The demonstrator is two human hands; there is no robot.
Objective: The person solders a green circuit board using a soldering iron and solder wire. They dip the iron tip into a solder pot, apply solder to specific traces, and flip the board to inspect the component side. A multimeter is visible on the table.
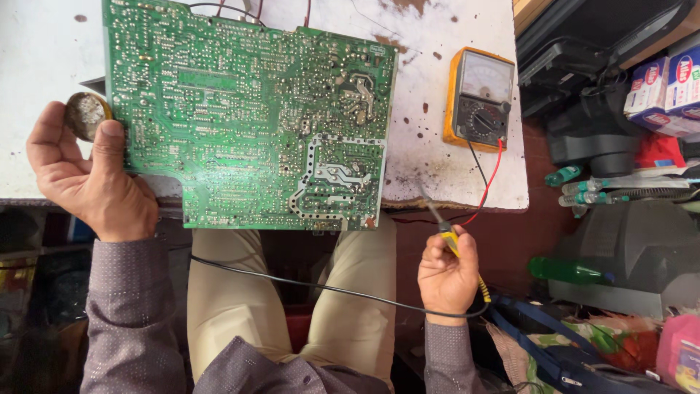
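Head view, looking down at a seated person's lap and a stained white table (452,175) across the upper half of the frame.

Large green circuit board (248,109) fills the upper centre, solder side up, lying on the table with its lower edge hanging over the table's front edge. Left hand (91,179), at left of frame, grips the board's left edge: thumb pressed on the top face, the other fingers hidden beneath. Just above that thumb, a small round tin (86,114) with greyish contents, sitting against the board's left edge.

Right hand (447,273), lower centre-right and below the table edge, is closed around a yellow-handled soldering iron (446,232); its dark tip points up and left, near the board's lower right corner but apart from it. A black cord (306,284) runs from this hand across the person's thighs toward the left. The two hands are well apart.

Upper right on the table: a yellow-cased analogue multimeter (479,98), its red and black leads trailing down over the table edge. Cluttered boxes and bottles at far right.
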